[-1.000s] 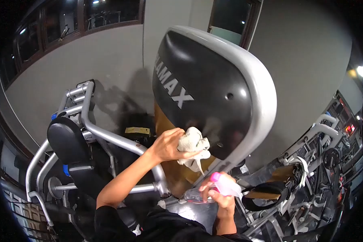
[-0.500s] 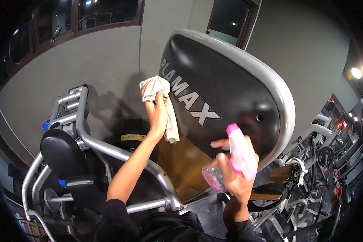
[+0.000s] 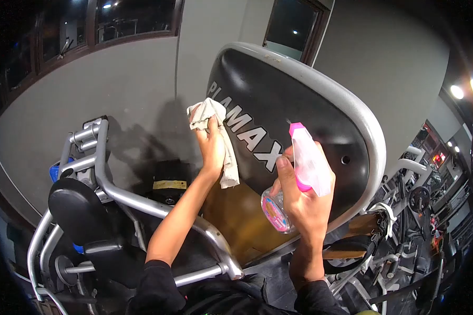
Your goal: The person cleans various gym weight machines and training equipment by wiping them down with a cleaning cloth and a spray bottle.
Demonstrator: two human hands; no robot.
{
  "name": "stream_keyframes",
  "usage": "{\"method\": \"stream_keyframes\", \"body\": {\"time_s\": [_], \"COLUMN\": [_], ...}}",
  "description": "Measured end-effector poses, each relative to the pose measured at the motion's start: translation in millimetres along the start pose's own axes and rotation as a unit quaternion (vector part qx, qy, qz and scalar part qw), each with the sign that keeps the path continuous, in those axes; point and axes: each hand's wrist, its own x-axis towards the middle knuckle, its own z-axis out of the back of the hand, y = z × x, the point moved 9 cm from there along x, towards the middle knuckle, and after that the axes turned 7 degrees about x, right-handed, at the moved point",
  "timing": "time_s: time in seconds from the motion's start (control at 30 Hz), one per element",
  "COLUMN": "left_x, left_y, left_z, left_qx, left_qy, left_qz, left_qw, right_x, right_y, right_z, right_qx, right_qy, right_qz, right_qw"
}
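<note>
A crumpled off-white cloth [image 3: 208, 112] is bunched in my left hand [image 3: 212, 149], its long end hanging down past the wrist. That hand is up at the left edge of a machine's black cover panel [image 3: 299, 113], which has a silver rim and large PLAMAX lettering. My right hand [image 3: 307, 210] grips a spray bottle [image 3: 311, 160] with a pink and white trigger head and a clear body with a pink label. Its nozzle points up at the panel, and a faint streak of spray shows just off the tip. The right fingers wrap round the neck and trigger, partly hidden behind the bottle.
A gym seat with a black backrest [image 3: 76, 207] and silver tube frame [image 3: 134, 197] stands at the left. Grey wall [image 3: 136, 79] and dark windows [image 3: 136, 21] lie behind. More gym machines [image 3: 404, 252] crowd the right side.
My right hand has raised the spray bottle higher against the panel, and its fingers have closed in on the trigger. A spray streak now shows at the nozzle. The left hand has shifted slightly right.
</note>
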Motion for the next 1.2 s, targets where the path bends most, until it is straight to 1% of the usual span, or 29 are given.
{"method": "stream_keyframes", "body": {"time_s": [0.07,0.17,0.2,0.3,0.37,0.43,0.47,0.6,0.67,0.7,0.73,0.77,0.83,0.9,0.97,1.0,1.03,1.07,1.1,1.13,1.17,1.2], "left_x": [-1.5,-0.2,0.5,3.2,3.6,4.7,4.7,5.0,-4.3,-11.6,-19.1,-29.2,-43.8,-37.0,-14.1,7.4,30.0,56.9,83.3,109.4,136.0,147.0], "left_y": [2.9,1.0,0.3,6.0,6.2,2.6,4.4,-17.6,-48.8,-58.3,-73.8,-86.1,-119.1,-115.8,-114.6,-103.0,-96.2,-89.1,-82.8,-71.6,-54.4,-48.3], "left_z": [1.7,1.1,1.0,1.9,3.4,2.1,1.8,0.6,-6.2,-11.3,-18.9,-27.2,-42.1,-57.8,-66.5,-72.6,-78.3,-82.8,-82.5,-82.2,-80.3,-79.9], "left_qx": [0.013,0.019,0.007,0.005,-0.012,-0.019,-0.03,-0.005,0.024,-0.022,0.031,0.085,0.117,0.176,0.22,0.216,0.225,0.204,0.238,0.275,0.285,0.298], "left_qy": [-0.009,0.014,0.013,0.02,0.022,0.037,0.043,0.061,0.089,0.11,0.146,0.181,0.208,0.238,0.227,0.223,0.19,0.179,0.126,0.119,0.094,0.099], "left_qz": [0.027,0.023,0.005,-0.003,-0.003,-0.026,-0.018,-0.055,-0.178,-0.181,-0.27,-0.355,-0.412,-0.436,-0.442,-0.405,-0.401,-0.387,-0.362,-0.299,-0.223,-0.194], "left_qw": [1.0,0.999,1.0,1.0,1.0,0.999,0.998,0.997,0.98,0.977,0.951,0.913,0.879,0.85,0.84,0.86,0.867,0.881,0.892,0.906,0.927,0.929], "right_x": [1.5,3.0,3.4,4.6,5.5,6.0,5.4,-2.2,-11.3,-16.3,-22.0,-27.7,-35.7,-38.3,-37.6,-37.8,-38.0,-37.0,-36.1,-36.4,-36.7,-36.2], "right_y": [-6.3,-6.4,-6.3,-6.7,-5.8,-5.1,-4.6,-6.3,-0.7,-3.3,-7.0,-11.4,-17.0,-25.6,-27.8,-29.2,-29.6,-29.6,-29.4,-29.5,-29.5,-29.8], "right_z": [-3.8,-9.7,-10.6,-14.4,-12.3,-12.9,-12.3,-8.4,-3.6,1.1,3.3,4.8,9.8,10.9,14.3,15.3,15.3,16.2,14.7,12.9,12.9,11.1], "right_qx": [0.003,0.007,0.008,0.0,0.043,0.051,0.058,0.069,0.051,0.051,0.045,0.039,0.017,0.065,0.063,0.047,0.032,0.029,0.038,0.046,0.044,0.058], "right_qy": [0.008,0.003,0.004,0.011,-0.026,-0.032,-0.039,-0.037,-0.033,-0.035,-0.017,0.001,-0.011,-0.014,-0.021,-0.016,-0.01,-0.014,-0.006,0.002,-0.003,0.003], "right_qz": [-0.03,-0.003,-0.003,-0.012,-0.009,0.004,0.015,0.03,0.052,0.054,0.061,0.066,0.068,0.023,0.028,0.03,0.032,0.032,0.033,0.032,0.029,0.02], "right_qw": [1.0,1.0,1.0,1.0,0.999,0.998,0.997,0.996,0.997,0.997,0.997,0.997,0.998,0.998,0.997,0.998,0.999,0.999,0.999,0.998,0.999,0.998]}}
